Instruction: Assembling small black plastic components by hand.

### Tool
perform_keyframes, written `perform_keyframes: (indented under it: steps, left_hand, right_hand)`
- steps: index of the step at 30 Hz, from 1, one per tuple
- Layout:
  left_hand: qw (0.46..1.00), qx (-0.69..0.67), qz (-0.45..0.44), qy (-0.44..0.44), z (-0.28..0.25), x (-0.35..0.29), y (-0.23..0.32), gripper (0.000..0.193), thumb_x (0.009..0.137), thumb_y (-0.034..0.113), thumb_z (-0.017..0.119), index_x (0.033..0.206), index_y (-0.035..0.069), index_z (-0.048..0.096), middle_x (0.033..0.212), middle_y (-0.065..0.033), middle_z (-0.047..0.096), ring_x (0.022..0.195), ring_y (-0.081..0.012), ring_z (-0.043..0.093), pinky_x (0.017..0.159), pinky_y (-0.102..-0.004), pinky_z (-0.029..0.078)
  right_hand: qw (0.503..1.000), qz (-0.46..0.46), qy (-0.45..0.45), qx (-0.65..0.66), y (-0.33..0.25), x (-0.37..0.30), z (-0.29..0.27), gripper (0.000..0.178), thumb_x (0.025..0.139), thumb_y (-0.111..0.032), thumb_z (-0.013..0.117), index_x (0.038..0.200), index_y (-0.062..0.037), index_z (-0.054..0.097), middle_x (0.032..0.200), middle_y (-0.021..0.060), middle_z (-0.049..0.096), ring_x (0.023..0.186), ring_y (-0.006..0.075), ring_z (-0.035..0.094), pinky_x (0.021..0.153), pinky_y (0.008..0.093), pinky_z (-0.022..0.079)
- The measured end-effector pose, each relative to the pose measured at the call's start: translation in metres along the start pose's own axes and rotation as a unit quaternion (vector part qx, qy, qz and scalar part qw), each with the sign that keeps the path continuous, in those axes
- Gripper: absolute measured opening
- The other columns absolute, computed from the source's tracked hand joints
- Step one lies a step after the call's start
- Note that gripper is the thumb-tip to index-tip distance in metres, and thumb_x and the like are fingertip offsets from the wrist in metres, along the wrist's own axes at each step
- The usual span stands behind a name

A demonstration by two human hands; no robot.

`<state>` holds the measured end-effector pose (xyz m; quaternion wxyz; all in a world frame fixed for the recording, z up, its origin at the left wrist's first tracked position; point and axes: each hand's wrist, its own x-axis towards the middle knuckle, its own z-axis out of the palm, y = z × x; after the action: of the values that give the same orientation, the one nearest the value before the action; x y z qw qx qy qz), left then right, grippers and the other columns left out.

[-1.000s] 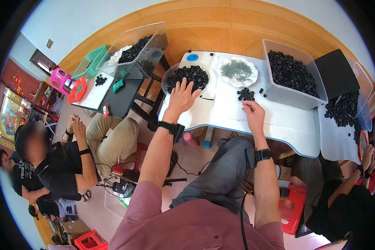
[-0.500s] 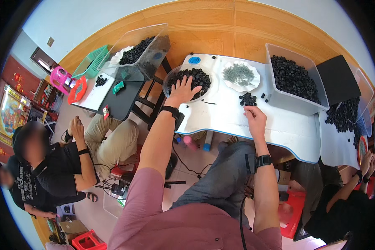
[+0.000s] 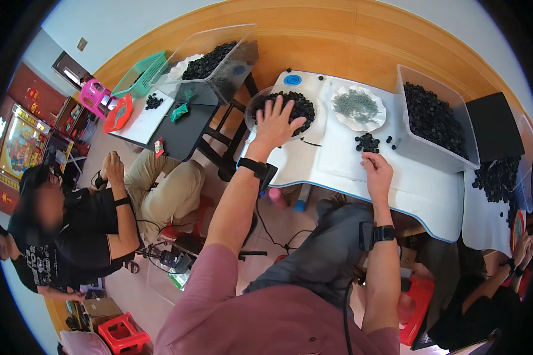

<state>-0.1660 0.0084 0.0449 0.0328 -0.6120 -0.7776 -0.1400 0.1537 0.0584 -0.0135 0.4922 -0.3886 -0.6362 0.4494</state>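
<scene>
My left hand is open, fingers spread, over a round clear bowl filled with small black round parts. Its fingertips lie over the parts at the bowl's middle. Further right, my right hand is just above the front of the white table. Its thumb and fingers are pinched together; whatever is between them is too small to make out. A small heap of black parts lies just beyond those fingertips, with one or two loose pieces beside it.
A white scalloped plate holds thin grey-green pieces. Behind my right hand's side stands a large translucent bin of black parts. A co-worker sits at a black table on the left; another person's hands are at the far right.
The whole view has shifted, so the table appears further right. My left hand stays over the bowl with its fingers more spread. My right hand remains pinched by the small heap.
</scene>
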Motion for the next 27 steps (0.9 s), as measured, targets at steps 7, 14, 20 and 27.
perform_keyframes:
  steps: [7,14,20,27]
  left_hand:
    - [1.0,-0.002,0.009,-0.005,0.005,0.003,0.011,0.077,0.097,0.065,0.043,0.156,0.016,0.032,0.163,-0.0153,0.026,0.151,-0.0373,0.021,0.119,-0.0586,0.016]
    - [0.991,-0.074,0.105,0.036,-0.006,0.01,0.062,0.053,0.093,0.044,0.064,0.134,0.011,0.059,0.14,-0.0161,0.052,0.132,-0.0349,0.047,0.107,-0.049,0.039]
    - [0.953,-0.268,0.139,0.025,0.006,0.008,0.133,0.027,0.081,0.019,0.077,0.104,0.005,0.07,0.087,-0.0117,0.069,0.082,-0.0308,0.066,0.076,-0.0411,0.052]
    - [0.967,-0.248,0.061,-0.001,0.04,-0.012,0.161,0.03,0.076,0.024,0.08,0.099,0.005,0.071,0.091,-0.0144,0.069,0.088,-0.0329,0.067,0.077,-0.0438,0.053]
  right_hand:
    - [1.0,-0.02,0.012,-0.01,0.009,0.001,0.004,0.011,0.089,0.003,0.064,0.097,0.003,0.072,0.089,0.0085,0.071,0.075,0.0143,0.069,0.071,0.0262,0.054]
    - [0.999,-0.04,0.022,-0.014,0.002,-0.001,0.002,0.012,0.088,0.003,0.064,0.097,0.0029,0.072,0.089,0.0088,0.072,0.074,0.0138,0.069,0.067,0.0261,0.053]
    - [0.96,-0.013,0.275,0.045,0.002,0.003,-0.009,0.012,0.092,-0.001,0.063,0.101,-0.0003,0.071,0.083,0.0053,0.068,0.066,0.0107,0.062,0.063,0.0246,0.05]
    - [0.977,0.0,0.211,0.02,0.003,0.003,-0.005,0.012,0.091,0.0,0.064,0.1,0.0,0.072,0.079,0.003,0.067,0.062,0.0081,0.058,0.058,0.0249,0.048]
